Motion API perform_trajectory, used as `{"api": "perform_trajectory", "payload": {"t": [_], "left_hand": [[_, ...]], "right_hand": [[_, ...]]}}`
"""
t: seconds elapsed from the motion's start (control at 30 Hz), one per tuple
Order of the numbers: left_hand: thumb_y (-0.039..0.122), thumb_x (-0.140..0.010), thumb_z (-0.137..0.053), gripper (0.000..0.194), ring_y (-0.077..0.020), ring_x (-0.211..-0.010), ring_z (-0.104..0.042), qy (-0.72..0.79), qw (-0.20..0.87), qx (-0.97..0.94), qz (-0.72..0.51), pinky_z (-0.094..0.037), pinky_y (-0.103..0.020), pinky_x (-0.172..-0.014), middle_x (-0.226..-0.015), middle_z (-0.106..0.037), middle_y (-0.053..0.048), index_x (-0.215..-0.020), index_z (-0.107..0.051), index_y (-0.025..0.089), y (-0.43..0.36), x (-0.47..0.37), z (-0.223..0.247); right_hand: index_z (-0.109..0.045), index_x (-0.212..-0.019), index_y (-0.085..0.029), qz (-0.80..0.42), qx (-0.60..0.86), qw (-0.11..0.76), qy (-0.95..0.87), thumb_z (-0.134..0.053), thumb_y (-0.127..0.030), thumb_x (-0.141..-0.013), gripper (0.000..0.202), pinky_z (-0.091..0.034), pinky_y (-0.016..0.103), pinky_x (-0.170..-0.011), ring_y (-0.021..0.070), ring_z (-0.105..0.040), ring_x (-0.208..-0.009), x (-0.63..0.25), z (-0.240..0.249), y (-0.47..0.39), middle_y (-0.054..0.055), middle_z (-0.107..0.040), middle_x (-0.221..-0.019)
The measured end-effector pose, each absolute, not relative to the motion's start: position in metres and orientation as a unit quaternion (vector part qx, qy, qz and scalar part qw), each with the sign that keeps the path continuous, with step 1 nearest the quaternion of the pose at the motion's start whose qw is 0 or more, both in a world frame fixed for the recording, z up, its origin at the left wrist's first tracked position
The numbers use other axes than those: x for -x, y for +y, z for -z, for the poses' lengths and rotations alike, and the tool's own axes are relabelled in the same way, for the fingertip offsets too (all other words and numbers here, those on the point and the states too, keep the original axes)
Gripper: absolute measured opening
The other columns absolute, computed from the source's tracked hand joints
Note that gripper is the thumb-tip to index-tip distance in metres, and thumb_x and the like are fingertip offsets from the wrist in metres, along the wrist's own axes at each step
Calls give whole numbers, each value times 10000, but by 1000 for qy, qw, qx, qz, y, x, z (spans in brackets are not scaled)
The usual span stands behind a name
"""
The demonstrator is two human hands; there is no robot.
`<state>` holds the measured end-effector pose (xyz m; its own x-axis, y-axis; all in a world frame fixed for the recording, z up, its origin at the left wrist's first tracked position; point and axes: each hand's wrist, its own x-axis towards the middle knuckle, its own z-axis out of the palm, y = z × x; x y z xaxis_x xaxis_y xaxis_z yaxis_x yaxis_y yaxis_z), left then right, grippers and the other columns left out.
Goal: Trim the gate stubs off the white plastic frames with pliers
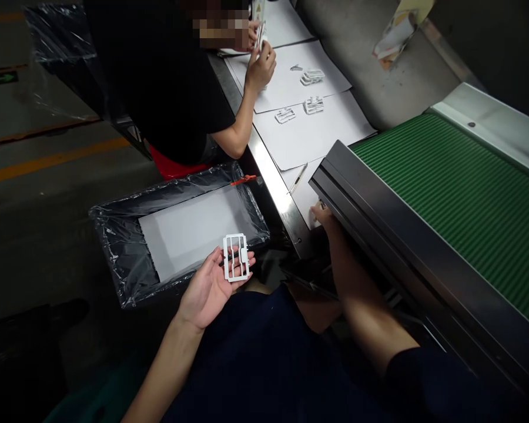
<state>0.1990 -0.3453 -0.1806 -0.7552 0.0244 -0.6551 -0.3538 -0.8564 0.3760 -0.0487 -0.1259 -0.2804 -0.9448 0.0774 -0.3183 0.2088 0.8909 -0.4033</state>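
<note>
You hold one white frame [226, 258] above your lap, beside a bin [127, 288] lined with dark, glossy plastic. The piece is rectangular and open, with notched corners, two slim, wavy bars running lengthwise and a small tab along one side. Your left hand [220, 282] is palm up, thumb against one long edge, fingers spread beneath with their tips past the other. Your right hand [321, 214] reaches to the table beneath the conveyor's edge, partly hidden; whether it pinches anything, you cannot tell from here. One label [258, 9] at the top bears a warning triangle, its print too small to read; one green floor sign [0, 77] carries an arrow. Near your right hand lies one knife [298, 179]. Beyond it, one flat white part [285, 115] and two piles [314, 106] rest on white sheets [300, 144]. One co-worker [158, 76] handles a white piece [260, 35]. One ribbed green belt [449, 205] flanks you.
</note>
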Motion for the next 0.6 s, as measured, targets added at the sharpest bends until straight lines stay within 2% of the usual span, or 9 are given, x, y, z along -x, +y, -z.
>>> {"api": "perform_trajectory", "payload": {"t": [0.1, 0.27, 0.37, 0.47, 0.53, 0.6], "left_hand": [[337, -929, -384, 396, -321, -1184, -484, 249, 107, 333, -903, -440, -428, -951, -1240, -541, -230, -1234, -463, 97, -341, -196, 181], [306, -919, -418, 333, -316, -1178, -491, 244, 105, 338, -903, -443, -399, -951, -1208, -564, -225, -1164, -499, 96, -332, -192, 182], [274, -909, -443, 284, -312, -1168, -502, 247, 109, 338, -901, -447, -380, -946, -1182, -578, -228, -1118, -512, 95, -325, -188, 183], [216, -896, -466, 231, -286, -1148, -524, 268, 109, 339, -895, -447, -361, -941, -1151, -602, -201, -1095, -518, 112, -317, -186, 183], [172, -881, -487, 193, -251, -1130, -540, 291, 103, 331, -892, -455, -331, -922, -1129, -620, -159, -1067, -526, 140, -311, -186, 182], [161, -871, -508, 175, -221, -1096, -558, 318, 106, 318, -887, -466, -299, -883, -1120, -626, -121, -1044, -535, 165, -304, -187, 181]], "right_hand": [[-546, -1082, -126, 335, -153, 202, 907, -479, -367, -895, 312, -505, 345, -744, 165, -584, -871, 30, 276, -119, 68, -584, -1023], [-527, -1118, -187, 512, -180, 280, 792, -275, -477, -896, 444, -507, 312, -636, 167, -619, -795, -45, 258, -116, 49, -611, -927], [-532, -1132, -232, 639, -176, 360, 656, -380, -527, -830, 449, -499, 321, -668, 178, -616, -821, -91, 245, -116, 41, -614, -939], [-546, -1118, -212, 716, -187, 426, 520, -459, -438, -790, 408, -466, 274, -650, 145, -582, -761, -122, 233, -117, 35, -601, -890], [-569, -1045, -183, 718, -189, 426, 517, -449, -401, -789, 357, -415, 232, -555, 106, -517, -612, -134, 226, -120, 7, -562, -765], [-565, -928, -174, 711, -165, 390, 561, -503, -401, -781, 278, -330, 200, -472, 72, -411, -503, -140, 218, -126, -35, -484, -650]]}}
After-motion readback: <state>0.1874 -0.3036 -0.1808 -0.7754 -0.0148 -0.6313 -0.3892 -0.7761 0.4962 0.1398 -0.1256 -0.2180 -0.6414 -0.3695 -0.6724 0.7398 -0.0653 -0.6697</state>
